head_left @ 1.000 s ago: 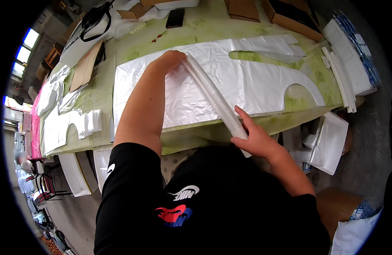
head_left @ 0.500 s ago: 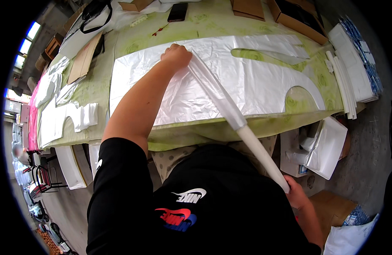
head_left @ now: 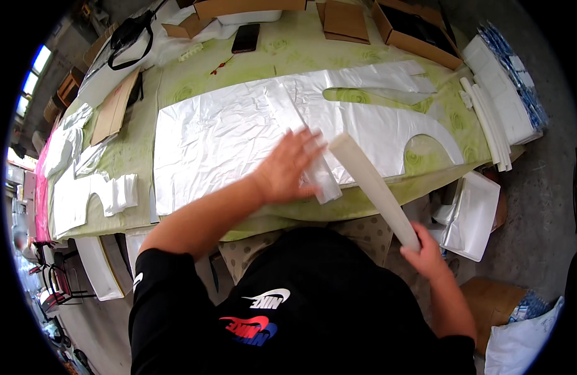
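"At the near edge of the table (head_left: 188, 78), left hand (head_left: 287, 170): state?"

"Open. Fingers spread, a bit blurred, back of the hand up, over the folded plastic strip (head_left: 285, 112). Not gripping anything I can see. Whether it touches the strip, can't tell."

"Right hand (head_left: 424, 250)?"

"Closed round the lower end of a pale tube (head_left: 376, 182), out past the near edge, beside the person's body."

"Tube's upper end?"

"Slants away from the person, in over the near edge, just right of the strip. Tube and strip look apart."

"Strip lies where?"

"On the white plastic sheet (head_left: 207, 137), slanting from the sheet's far side to the table's near edge."

"Sheet?"

"Flat, wrinkled, takes up the middle, reaches toward the right edge. Two rounded cut-outs in its right part, green patterned cover (head_left: 294, 50) showing through."

"Rest of the surface, quick."

"Toward the far edge: dark phone (head_left: 245, 39), red cord (head_left: 221, 65) just beside it. Far right corner: open cardboard box (head_left: 426, 51). Near left corner: smaller white cut pieces (head_left: 113, 190). Right edge: long white tubes (head_left: 488, 125), ends sticking past the near right corner."

"Room?"

"Grey floor (head_left: 547, 187). White bin (head_left: 479, 215) below the near right corner, brown carton (head_left: 485, 306) and white sack (head_left: 522, 344) nearer the person. Off the left edge, a chair (head_left: 58, 275) and bright windows (head_left: 35, 75)."
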Tool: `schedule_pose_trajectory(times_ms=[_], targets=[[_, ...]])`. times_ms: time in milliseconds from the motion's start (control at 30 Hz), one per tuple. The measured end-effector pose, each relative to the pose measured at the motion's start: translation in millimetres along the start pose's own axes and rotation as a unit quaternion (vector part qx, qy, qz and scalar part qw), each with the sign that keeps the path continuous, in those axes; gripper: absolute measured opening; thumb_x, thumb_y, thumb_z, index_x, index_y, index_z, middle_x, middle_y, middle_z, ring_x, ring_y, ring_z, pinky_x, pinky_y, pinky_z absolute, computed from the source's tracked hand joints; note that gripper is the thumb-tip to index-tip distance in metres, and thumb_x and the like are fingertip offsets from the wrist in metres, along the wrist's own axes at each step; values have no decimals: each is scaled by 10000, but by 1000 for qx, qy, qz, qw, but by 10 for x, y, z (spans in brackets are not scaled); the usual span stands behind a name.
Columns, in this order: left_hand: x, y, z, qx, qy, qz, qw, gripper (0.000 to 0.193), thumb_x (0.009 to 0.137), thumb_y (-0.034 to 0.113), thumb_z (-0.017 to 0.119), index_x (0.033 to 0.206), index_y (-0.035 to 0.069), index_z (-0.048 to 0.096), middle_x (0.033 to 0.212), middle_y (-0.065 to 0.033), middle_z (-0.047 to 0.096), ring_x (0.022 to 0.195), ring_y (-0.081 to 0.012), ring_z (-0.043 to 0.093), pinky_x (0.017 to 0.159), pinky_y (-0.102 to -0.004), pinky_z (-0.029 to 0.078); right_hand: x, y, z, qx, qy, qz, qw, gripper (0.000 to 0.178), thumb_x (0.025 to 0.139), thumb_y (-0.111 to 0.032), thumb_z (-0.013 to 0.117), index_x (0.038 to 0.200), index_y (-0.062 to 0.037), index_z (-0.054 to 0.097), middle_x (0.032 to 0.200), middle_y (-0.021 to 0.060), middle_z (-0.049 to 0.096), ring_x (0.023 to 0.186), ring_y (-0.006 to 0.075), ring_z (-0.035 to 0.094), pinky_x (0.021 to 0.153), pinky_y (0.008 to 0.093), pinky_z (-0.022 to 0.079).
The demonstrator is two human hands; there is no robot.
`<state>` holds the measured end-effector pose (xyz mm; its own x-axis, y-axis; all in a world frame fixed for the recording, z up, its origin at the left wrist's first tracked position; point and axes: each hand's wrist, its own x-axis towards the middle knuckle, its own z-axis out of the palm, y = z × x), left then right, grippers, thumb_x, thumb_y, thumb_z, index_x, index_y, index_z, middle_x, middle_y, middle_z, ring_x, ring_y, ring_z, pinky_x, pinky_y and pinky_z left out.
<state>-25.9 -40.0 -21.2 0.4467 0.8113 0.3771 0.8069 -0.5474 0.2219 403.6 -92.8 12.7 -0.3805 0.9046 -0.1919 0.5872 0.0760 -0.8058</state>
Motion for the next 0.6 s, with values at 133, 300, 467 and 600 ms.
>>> schedule_pose_trajectory(times_ms=[133,300,467,600], targets=[[-250,316,-54,-35,-116,5,993,833,837,335,795,1534,66,429,1558,-143,449,1522,-343,318,1272,-502,251,881,-440,-24,-167,-10,-146,975,556,819,-235,796,1325,-68,637,1187,169,680,1065,361,664,948,419,534],[-315,300,-132,-41,-151,48,987,705,824,136,739,1487,81,507,1534,-95,483,1500,-307,374,1266,-516,275,1812,-718,75,-277,-14,-250,928,537,820,-313,780,1312,-134,662,1058,126,637,1048,348,616,947,438,510],[-364,277,-84,-71,-117,41,990,724,807,38,665,1508,95,492,1583,-92,443,1527,-304,342,1269,-518,257,2250,-697,112,-314,-20,-212,925,533,834,-344,757,1333,-181,666,1106,114,622,1119,333,594,988,437,497],[-333,402,-73,4,-59,-131,990,785,800,15,596,1561,93,424,1654,-133,353,1568,-330,256,1289,-521,185,2368,-660,-24,-325,20,-148,934,538,834,-334,755,1343,-184,663,1140,108,625,1137,336,588,1010,434,487]])
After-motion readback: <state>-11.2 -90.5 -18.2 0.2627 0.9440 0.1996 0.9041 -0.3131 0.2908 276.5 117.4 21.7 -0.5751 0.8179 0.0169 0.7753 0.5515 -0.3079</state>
